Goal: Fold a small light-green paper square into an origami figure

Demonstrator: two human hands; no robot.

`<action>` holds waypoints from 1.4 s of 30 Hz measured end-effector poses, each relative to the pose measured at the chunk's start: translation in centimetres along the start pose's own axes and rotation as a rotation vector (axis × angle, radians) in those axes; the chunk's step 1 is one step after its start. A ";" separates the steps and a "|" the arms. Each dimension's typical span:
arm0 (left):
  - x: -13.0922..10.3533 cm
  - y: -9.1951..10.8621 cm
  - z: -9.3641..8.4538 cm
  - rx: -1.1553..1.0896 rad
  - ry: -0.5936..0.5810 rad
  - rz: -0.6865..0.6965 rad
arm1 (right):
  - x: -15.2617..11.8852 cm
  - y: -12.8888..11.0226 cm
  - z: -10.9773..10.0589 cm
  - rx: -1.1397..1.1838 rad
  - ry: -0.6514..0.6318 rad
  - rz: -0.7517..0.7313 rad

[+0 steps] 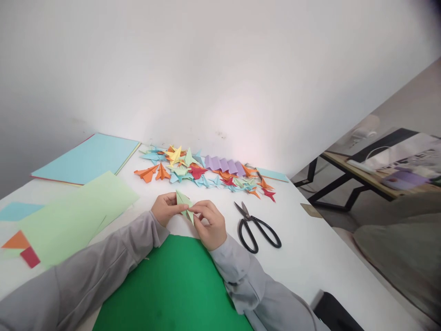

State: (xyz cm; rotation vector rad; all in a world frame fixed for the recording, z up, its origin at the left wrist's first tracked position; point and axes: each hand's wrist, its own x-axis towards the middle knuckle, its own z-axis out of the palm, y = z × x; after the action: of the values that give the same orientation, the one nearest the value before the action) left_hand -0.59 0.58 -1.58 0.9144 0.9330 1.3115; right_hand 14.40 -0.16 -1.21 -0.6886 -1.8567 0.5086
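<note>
Between my two hands is a small piece of light green folded paper, held above the far edge of a green sheet. My left hand pinches its left side between thumb and fingers. On the right, my right hand grips the lower right part with its fingertips. The paper has a pointed upper end and slanting creases; my fingers hide part of it. Black-handled scissors lie partly spread to the right of my right hand.
Several small folded paper shapes lie along the wall, beside a pleated purple paper. Stacked blue sheets and light green sheets lie at left, with orange and red scraps. A black object sits at lower right.
</note>
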 end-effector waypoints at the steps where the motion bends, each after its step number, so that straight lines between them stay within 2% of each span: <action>1: 0.0 0.0 0.0 0.000 -0.006 0.004 | 0.0 0.0 0.0 0.002 0.000 -0.002; 11: 0.1 -0.2 0.1 -0.005 -0.042 -0.007 | 0.1 -0.1 0.2 0.009 0.023 0.037; 17: 0.0 -0.1 0.0 0.001 0.005 -0.022 | 0.2 -0.4 0.1 -0.025 0.052 0.049; 26: -0.3 0.3 0.3 0.045 0.015 -0.024 | 0.2 -0.3 0.1 0.007 0.070 0.102; 30: -0.2 0.1 0.3 0.058 0.023 -0.008 | 0.1 -0.1 0.1 0.032 0.077 0.181; 37: -0.6 0.8 0.7 0.107 0.024 -0.009 | 0.0 0.6 0.3 0.178 0.108 0.470; 42: -0.9 1.1 1.0 0.067 0.014 -0.034 | 0.0 0.9 0.3 0.240 0.111 0.489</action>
State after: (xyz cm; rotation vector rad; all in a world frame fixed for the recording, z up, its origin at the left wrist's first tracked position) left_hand -0.05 -0.27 -0.19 0.9376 1.0047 1.2656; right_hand 14.30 0.46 -1.89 -0.9877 -1.4874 0.9703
